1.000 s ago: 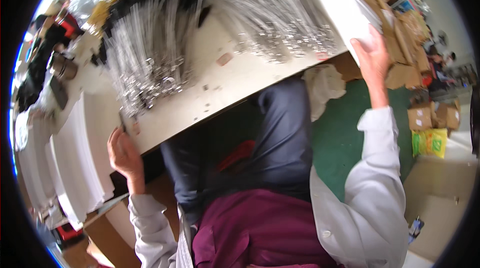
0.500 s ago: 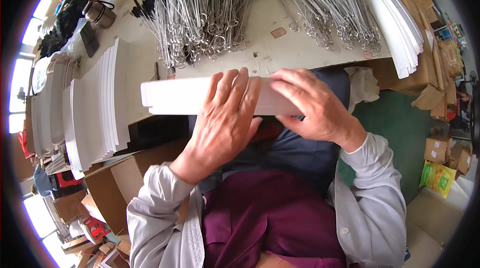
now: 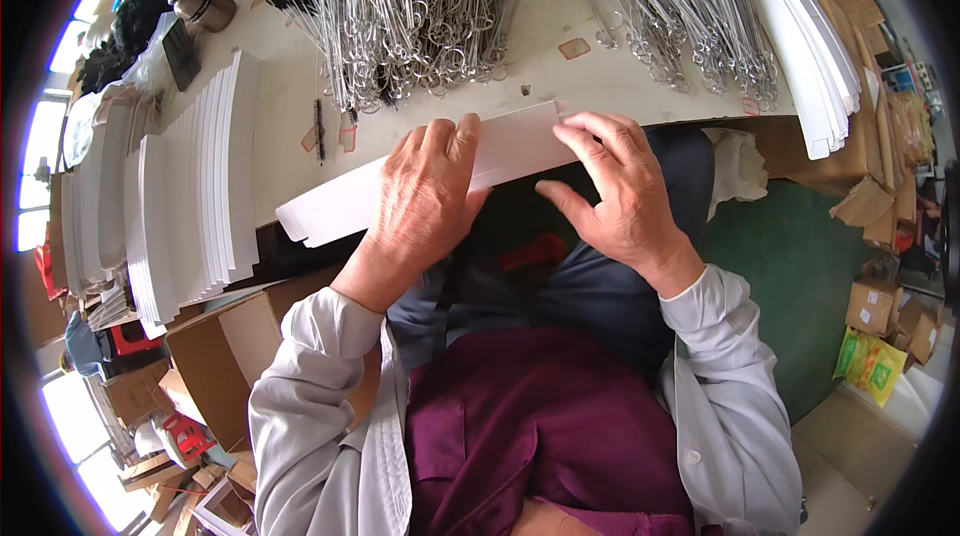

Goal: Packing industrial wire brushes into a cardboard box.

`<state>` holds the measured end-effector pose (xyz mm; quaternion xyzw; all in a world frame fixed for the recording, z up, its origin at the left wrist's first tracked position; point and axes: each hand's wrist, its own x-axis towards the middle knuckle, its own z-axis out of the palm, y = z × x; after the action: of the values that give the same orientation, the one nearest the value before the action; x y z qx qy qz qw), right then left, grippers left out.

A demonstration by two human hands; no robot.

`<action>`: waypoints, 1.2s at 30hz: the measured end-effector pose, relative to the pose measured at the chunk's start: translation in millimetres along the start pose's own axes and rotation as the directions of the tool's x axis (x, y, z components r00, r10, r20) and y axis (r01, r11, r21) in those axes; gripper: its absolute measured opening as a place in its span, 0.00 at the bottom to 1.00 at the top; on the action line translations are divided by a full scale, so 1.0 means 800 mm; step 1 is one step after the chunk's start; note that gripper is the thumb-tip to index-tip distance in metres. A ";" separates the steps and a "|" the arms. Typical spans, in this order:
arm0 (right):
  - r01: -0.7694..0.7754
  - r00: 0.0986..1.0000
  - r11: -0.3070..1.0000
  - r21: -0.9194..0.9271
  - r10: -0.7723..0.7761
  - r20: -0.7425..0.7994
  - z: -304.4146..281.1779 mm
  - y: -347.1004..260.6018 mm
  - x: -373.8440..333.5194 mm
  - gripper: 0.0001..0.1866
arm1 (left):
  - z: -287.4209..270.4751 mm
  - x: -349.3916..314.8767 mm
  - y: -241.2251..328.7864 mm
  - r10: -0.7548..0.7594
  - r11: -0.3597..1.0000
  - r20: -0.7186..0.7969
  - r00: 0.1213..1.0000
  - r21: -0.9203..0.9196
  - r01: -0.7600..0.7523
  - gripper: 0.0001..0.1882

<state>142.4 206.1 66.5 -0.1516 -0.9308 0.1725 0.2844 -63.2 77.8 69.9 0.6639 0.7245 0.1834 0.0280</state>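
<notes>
In the head view, a long white carton [image 3: 518, 144] slants over the near edge of the table [image 3: 590, 86], gripped by the left hand [image 3: 420, 186]; the right hand [image 3: 628, 191] is spread, fingertips at the carton's right end, contact unclear. Wire-handled brushes [image 3: 425, 21] lie farther back on the table, stacked white sheets [image 3: 215, 176] at its left.

Our 2 forearms [image 3: 325, 346] reach past our maroon shirt [image 3: 550, 406], left hand [image 3: 420, 191] palm-down, fingers bent; right hand [image 3: 628, 198] curved, thumb spread.
</notes>
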 end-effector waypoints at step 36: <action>-0.762 0.621 0.078 0.643 0.370 0.691 -0.005 0.000 0.024 0.22 | 0.020 -0.010 -0.009 0.161 0.987 -0.138 0.977 0.044 -0.157 0.37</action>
<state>129.5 213.9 78.7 -0.2904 -0.5584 0.7754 0.0519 -64.8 73.4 51.5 0.7054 0.6721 0.2198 -0.0489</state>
